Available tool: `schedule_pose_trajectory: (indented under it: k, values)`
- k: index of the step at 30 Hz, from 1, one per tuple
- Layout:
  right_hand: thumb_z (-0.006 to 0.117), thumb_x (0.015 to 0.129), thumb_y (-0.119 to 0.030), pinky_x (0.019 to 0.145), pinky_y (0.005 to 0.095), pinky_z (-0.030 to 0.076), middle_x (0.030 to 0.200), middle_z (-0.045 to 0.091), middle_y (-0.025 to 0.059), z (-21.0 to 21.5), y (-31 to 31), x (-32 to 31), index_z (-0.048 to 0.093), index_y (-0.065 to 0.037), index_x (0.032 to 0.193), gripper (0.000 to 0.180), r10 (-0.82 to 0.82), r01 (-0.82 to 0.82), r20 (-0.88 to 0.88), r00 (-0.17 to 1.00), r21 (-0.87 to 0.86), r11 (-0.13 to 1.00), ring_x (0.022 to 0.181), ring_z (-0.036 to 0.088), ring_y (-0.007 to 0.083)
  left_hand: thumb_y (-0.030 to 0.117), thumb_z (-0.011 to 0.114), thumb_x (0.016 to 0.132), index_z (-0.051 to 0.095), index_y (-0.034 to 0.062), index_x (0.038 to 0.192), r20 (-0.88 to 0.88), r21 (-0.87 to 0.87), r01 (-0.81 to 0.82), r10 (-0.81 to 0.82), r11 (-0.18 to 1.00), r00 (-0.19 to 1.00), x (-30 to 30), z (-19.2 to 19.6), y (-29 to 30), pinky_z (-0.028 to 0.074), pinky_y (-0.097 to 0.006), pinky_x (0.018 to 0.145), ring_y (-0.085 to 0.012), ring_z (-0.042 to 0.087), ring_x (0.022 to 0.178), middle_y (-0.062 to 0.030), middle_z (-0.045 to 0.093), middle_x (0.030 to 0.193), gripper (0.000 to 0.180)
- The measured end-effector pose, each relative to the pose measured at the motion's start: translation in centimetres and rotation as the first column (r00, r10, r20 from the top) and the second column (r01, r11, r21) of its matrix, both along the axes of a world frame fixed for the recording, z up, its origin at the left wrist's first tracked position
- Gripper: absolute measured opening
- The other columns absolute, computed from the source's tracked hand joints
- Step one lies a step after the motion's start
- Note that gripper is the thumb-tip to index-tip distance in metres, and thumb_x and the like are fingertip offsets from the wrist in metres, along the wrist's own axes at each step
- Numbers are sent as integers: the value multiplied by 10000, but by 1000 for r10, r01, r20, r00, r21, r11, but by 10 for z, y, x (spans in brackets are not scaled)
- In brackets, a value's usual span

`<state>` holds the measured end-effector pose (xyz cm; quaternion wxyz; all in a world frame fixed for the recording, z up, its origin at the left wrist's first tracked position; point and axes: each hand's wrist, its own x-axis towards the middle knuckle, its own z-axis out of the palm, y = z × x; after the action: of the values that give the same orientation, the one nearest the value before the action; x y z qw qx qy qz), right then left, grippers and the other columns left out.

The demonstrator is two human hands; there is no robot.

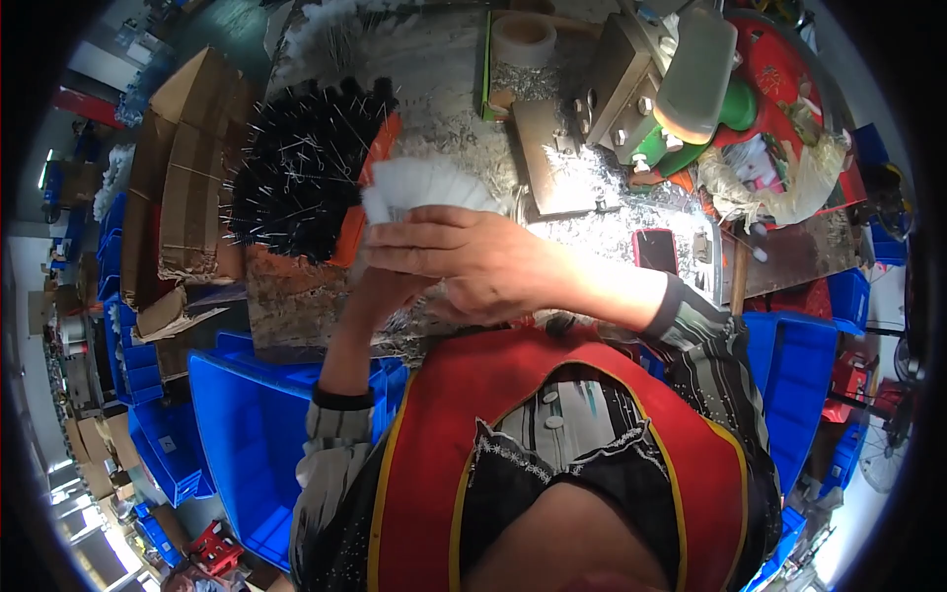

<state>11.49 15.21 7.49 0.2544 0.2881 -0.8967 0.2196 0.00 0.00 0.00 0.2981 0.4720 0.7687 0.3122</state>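
Observation:
A fanned bundle of white bristles (pixel 424 185) stands up between my hands at the middle of the bench. My right hand (pixel 498 259) wraps across its lower part, fingers pointing left. Beneath it, my left hand (pixel 383 288) grips the same bundle from the left side, its fingers mostly hidden by the right hand. Just left of the bundle lies a heap of black-bristled brushes (pixel 306 173) with thin wire stems sticking out, against an orange tray edge (pixel 353 234).
A metal machine block (pixel 623 89) with a lamp (pixel 695 79) stands at the back right, near a flat metal plate (pixel 552 163). A red-edged phone (pixel 655 253) lies on the bench; a tape roll (pixel 523 41) sits behind. Cardboard boxes (pixel 192 178) and blue bins (pixel 252 444) flank the bench.

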Motion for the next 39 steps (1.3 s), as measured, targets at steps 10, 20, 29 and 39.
schedule_pose_trajectory:
  k: [10,20,29,39]
  values:
    - [598,606,-198,989,427,288,1224,485,96,-104,17,-24,602,-86,546,127,-161,142,107,981,165,976,1156,409,280,174,637,784,405,-42,1201,843,-280,-78,284,957,458,-26,25,-28,486,-307,748,-199,609,811,-146,597,946,523]
    - [610,597,-176,947,408,324,1200,490,135,-96,12,-25,638,-31,619,149,-349,364,172,921,-60,930,1118,430,312,91,545,848,331,69,1290,902,272,-635,37,723,430,53,-10,20,329,-354,997,-228,400,1181,-138,359,1302,492]
    - [644,628,-292,903,392,388,1152,479,247,-22,35,-8,619,90,695,388,-310,332,140,940,-176,927,1074,433,375,168,562,854,545,54,1019,931,174,-705,118,688,345,24,8,53,426,-290,850,-144,509,1006,-33,550,1024,202]
    - [577,778,-439,812,401,435,1038,543,233,59,38,-29,514,30,1096,570,-305,380,415,857,-111,918,942,523,363,190,551,839,401,1,1231,-115,118,164,-151,979,982,-11,22,65,372,-354,928,-220,474,1109,-131,481,1200,460]
